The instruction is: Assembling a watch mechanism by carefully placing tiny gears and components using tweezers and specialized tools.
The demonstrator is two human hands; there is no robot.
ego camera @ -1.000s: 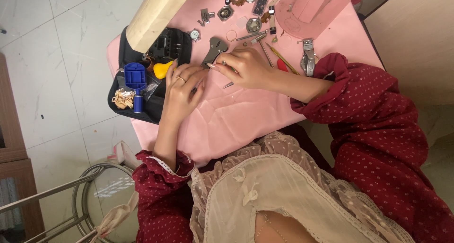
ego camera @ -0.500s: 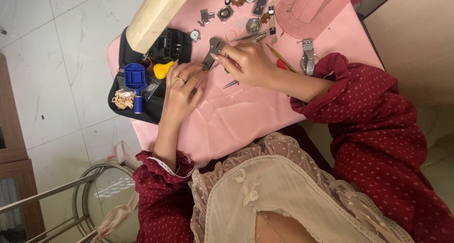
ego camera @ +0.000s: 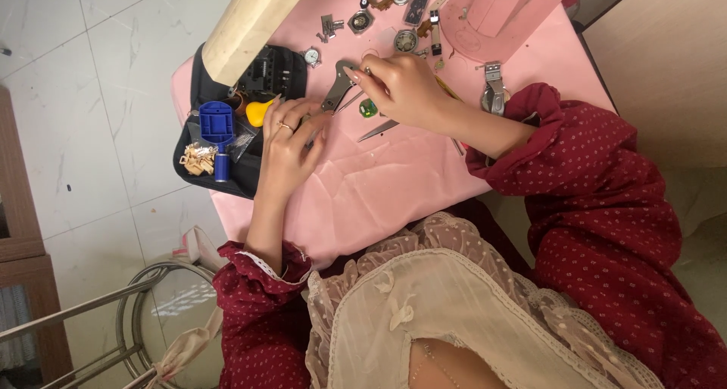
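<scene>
Right hand (ego camera: 405, 90) pinches the grey metal pliers-like tool (ego camera: 335, 93) near its head, grip narrow around it. The tool's long axis runs diagonally, head up-right, handles pointing down-left toward the left hand (ego camera: 291, 135), whose curled fingers touch the handle end; whether they clamp it, cannot tell. Tool lies between both hands on the pink counter (ego camera: 379, 184). Green gem-like piece (ego camera: 368, 107) just below the right hand. Black tool tray (ego camera: 227, 131) left.
</scene>
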